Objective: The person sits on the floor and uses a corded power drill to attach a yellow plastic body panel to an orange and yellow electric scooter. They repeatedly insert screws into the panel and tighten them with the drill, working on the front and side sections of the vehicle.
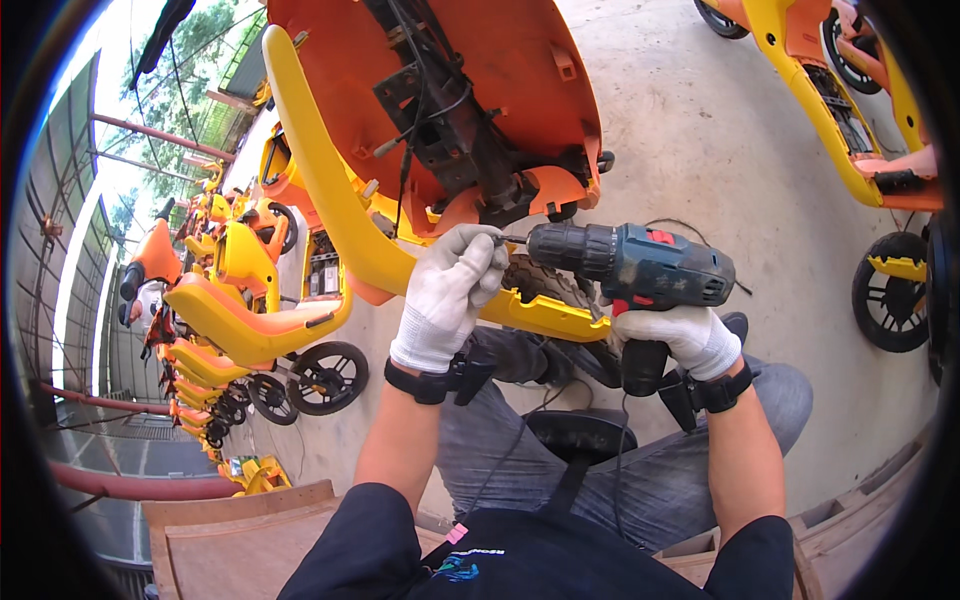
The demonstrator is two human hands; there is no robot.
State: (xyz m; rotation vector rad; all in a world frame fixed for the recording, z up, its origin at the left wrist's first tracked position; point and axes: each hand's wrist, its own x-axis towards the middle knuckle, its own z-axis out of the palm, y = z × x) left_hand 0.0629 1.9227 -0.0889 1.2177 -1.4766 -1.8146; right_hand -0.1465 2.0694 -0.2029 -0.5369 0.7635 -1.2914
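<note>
My right hand (680,335), in a white glove, is wrapped round the handle of a dark blue cordless drill (670,265) with red switches. The drill lies level, its black chuck (572,249) and thin bit pointing left. At the bit's tip, my gloved left hand (455,275) has thumb and fingers pinched together; whatever is between them is too small to make out. Both hands are just in front of a partly stripped scooter, beside its yellow curved body panel (335,180). Its orange front shield (530,80) stands beyond, with bare cables and a black frame showing.
A scooter wheel (545,280) sits low behind the drill, near my legs. Rows of yellow and orange scooters (250,310) stand to the left. More scooters (830,110) are at the right on the concrete floor. Wooden boards (240,545) lie behind me at the lower left.
</note>
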